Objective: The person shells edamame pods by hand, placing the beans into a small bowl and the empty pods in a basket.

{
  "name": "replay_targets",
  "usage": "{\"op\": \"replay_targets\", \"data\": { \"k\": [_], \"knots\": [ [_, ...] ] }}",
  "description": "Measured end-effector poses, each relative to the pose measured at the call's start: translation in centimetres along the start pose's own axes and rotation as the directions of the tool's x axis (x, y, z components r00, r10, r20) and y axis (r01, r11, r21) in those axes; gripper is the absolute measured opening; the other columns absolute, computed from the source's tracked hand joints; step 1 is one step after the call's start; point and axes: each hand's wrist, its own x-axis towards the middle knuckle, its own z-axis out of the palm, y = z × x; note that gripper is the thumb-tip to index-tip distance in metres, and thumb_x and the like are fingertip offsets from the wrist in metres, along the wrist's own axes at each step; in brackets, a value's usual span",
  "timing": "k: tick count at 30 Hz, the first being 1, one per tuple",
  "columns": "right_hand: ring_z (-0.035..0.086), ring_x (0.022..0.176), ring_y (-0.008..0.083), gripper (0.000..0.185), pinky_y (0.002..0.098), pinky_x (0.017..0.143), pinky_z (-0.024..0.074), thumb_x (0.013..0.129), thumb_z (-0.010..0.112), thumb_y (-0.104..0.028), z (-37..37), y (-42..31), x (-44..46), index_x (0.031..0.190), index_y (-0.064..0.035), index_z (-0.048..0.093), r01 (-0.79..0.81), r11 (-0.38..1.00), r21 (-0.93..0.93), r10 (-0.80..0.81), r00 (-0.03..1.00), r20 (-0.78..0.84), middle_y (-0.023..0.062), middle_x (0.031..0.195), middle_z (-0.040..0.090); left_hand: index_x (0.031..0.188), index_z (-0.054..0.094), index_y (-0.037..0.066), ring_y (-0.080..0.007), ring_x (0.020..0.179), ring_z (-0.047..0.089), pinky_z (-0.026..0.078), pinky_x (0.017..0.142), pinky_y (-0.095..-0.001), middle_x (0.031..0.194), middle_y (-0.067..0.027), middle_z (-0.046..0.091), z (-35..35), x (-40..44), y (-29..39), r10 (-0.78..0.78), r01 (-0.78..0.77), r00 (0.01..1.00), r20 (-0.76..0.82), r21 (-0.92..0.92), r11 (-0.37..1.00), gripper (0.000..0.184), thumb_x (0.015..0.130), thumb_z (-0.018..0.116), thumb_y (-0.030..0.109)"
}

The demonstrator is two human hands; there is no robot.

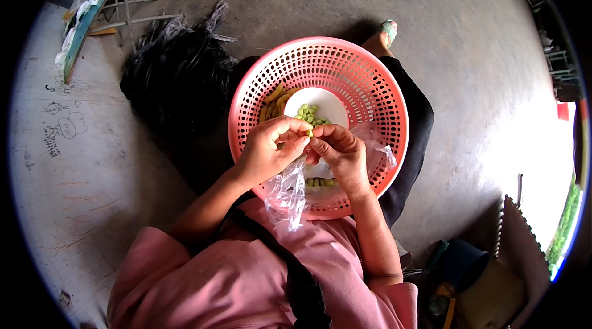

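Observation:
A pink perforated plastic basket point(382, 91) rests on my lap. Inside it stands a white bowl point(333, 106) with several green beans point(306, 113) in it. My left hand point(271, 149) and my right hand point(343, 154) meet over the bowl's near side. Their fingertips pinch a small yellow-green bean pod point(309, 133) between them; most of it is covered by the fingers. Yellowish pods point(271, 104) lie left of the bowl. Clear plastic bag material point(287, 196) hangs below my left hand, and more shows at the basket's right side. Greener pods point(320, 181) lie near the front.
A heap of black stringy material point(176, 73) lies on the concrete floor to the left. Beyond it lean a teal board point(92, 17) and some sticks. At lower right stand a dark bucket point(464, 264) and other items. A foot point(382, 39) shows past the basket.

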Motion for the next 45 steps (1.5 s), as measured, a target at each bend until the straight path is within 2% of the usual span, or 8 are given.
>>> {"op": "replay_targets", "data": {
  "k": [3, 6, 9, 17, 20, 26, 35, 45],
  "knots": [
    [0.062, 0.068, 0.0090, 0.013, 0.0209, 0.060, 0.0517, 0.090, 0.062, -0.004, 0.06, 0.18, 0.04, 0.102, 0.0012, 0.061, -0.002, 0.999, -0.038, 0.002, 1.000, 0.007, 0.0061, 0.084, 0.067, 0.097, 0.062, -0.003, -0.0121, 0.080, 0.067, 0.055, 0.068, -0.0244, 0.090, -0.0066, 0.066, 0.02, -0.10, -0.23, -0.040, 0.040, 0.999, 0.000, 0.025, 0.999, 0.011, 0.085, 0.062, -0.002],
    [0.062, 0.068, 0.0090, 0.013, 0.0206, 0.060, 0.0518, 0.090, 0.063, -0.004, 0.14, 0.09, -0.02, 0.101, 0.0011, 0.061, -0.017, 0.999, -0.035, 0.016, 1.000, -0.004, 0.0059, 0.084, 0.067, 0.098, 0.063, -0.003, -0.0112, 0.079, 0.067, 0.054, 0.068, -0.0232, 0.089, -0.0058, 0.065, -0.12, -0.20, -0.52, -0.015, 0.015, 1.000, 0.000, 0.117, 0.993, 0.013, 0.086, 0.061, -0.003],
    [0.062, 0.068, 0.0090, 0.013, 0.0206, 0.059, 0.0519, 0.089, 0.063, -0.004, 0.23, -0.20, -0.08, 0.101, 0.0011, 0.061, -0.035, 0.999, -0.015, 0.035, 0.999, -0.013, 0.0059, 0.085, 0.067, 0.100, 0.063, -0.003, -0.0098, 0.076, 0.066, 0.054, 0.067, -0.0220, 0.088, -0.0056, 0.065, -0.24, -0.18, -0.12, -0.084, 0.083, 0.996, 0.020, 0.022, 0.996, 0.013, 0.087, 0.059, -0.004],
    [0.063, 0.070, 0.0087, 0.015, 0.0208, 0.060, 0.0522, 0.089, 0.063, -0.004, -0.13, -0.02, -0.01, 0.103, 0.0015, 0.060, -0.072, 0.997, 0.001, 0.072, 0.997, 0.000, 0.0061, 0.086, 0.067, 0.103, 0.061, -0.006, -0.0101, 0.074, 0.065, 0.054, 0.066, -0.0221, 0.085, -0.0069, 0.066, -0.50, -0.09, -0.39, -0.113, 0.122, 0.991, 0.070, -0.146, 0.982, 0.014, 0.091, 0.055, -0.002],
    [0.061, 0.063, 0.0094, 0.012, 0.0212, 0.058, 0.0499, 0.089, 0.063, -0.003, 0.53, 0.07, 0.01, 0.099, 0.0023, 0.061, -0.011, 0.999, -0.043, 0.010, 1.000, -0.024, 0.0060, 0.083, 0.067, 0.102, 0.060, -0.006, -0.0107, 0.075, 0.066, 0.055, 0.067, -0.0224, 0.086, -0.0072, 0.066, -0.33, -0.05, -0.43, -0.147, 0.155, 0.988, 0.055, -0.160, 0.975, 0.013, 0.091, 0.055, -0.003],
    [0.061, 0.070, 0.0068, 0.010, 0.0202, 0.061, 0.0511, 0.091, 0.059, -0.001, 0.71, 0.13, -0.18, 0.100, 0.0027, 0.059, 0.030, 0.965, -0.260, -0.038, 0.999, -0.026, 0.0028, 0.082, 0.066, 0.100, 0.060, -0.006, -0.0106, 0.072, 0.066, 0.055, 0.065, -0.0224, 0.084, -0.0065, 0.066, -0.22, -0.15, -0.43, -0.136, 0.139, 0.990, 0.036, -0.124, 0.983, 0.011, 0.092, 0.054, -0.001],
    [0.061, 0.068, 0.0077, 0.016, 0.0210, 0.061, 0.0514, 0.090, 0.063, -0.007, -0.09, 0.48, 0.09, 0.104, 0.0014, 0.062, -0.024, 0.999, -0.041, 0.025, 1.000, 0.011, 0.0038, 0.087, 0.066, 0.098, 0.061, -0.006, -0.0117, 0.068, 0.067, 0.056, 0.063, -0.0232, 0.082, -0.0076, 0.066, -0.49, 0.17, -0.30, -0.215, 0.218, 0.976, 0.034, -0.162, 0.963, 0.011, 0.092, 0.054, -0.001],
    [0.061, 0.066, 0.0081, 0.016, 0.0202, 0.059, 0.0503, 0.091, 0.063, -0.009, -0.14, 0.17, 0.04, 0.103, 0.0015, 0.062, -0.039, 0.999, 0.002, 0.038, 0.999, 0.035, 0.0033, 0.086, 0.066, 0.098, 0.060, -0.005, -0.0104, 0.069, 0.065, 0.055, 0.063, -0.0227, 0.083, -0.0063, 0.065, -0.35, 0.04, -0.42, -0.193, 0.196, 0.981, 0.035, -0.165, 0.967, 0.010, 0.093, 0.055, 0.001]
  ]
}}
